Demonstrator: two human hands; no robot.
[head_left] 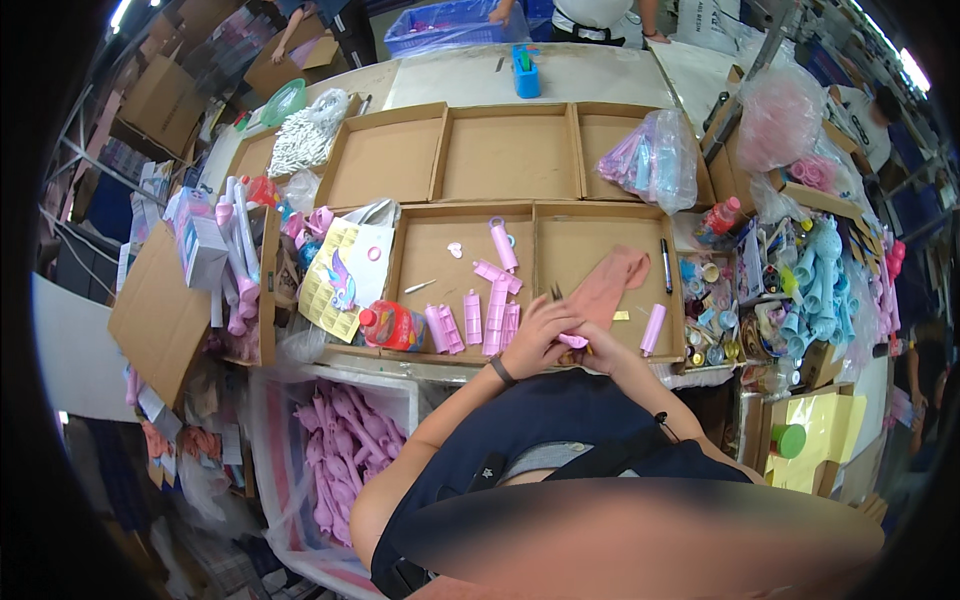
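1. Nearest, left: a plastic-lined bin (262, 430) holds many pink plastic parts (340, 455).
2. The left hand (540, 335) and right hand (603, 352) meet at a small pink piece (573, 341) over the tray's near edge. The right closes on it; the left's fingers bend over it, their grip hidden.
3. Front cardboard tray (535, 235): left compartment, open ribbed pink shells (497, 310); right compartment, salmon cloth (612, 283), marker (666, 265) and closed pink cylinder (653, 330). Work appears partway: the cylinder looks joined, the open shells remain.
4. Rear trays (443, 150): a clear bag (655, 165) of purple and blue pieces sits at right.
5. Far worktop (440, 80): a blue holder (526, 78) contains a green item; beyond, a plastic-lined blue basket (440, 42).
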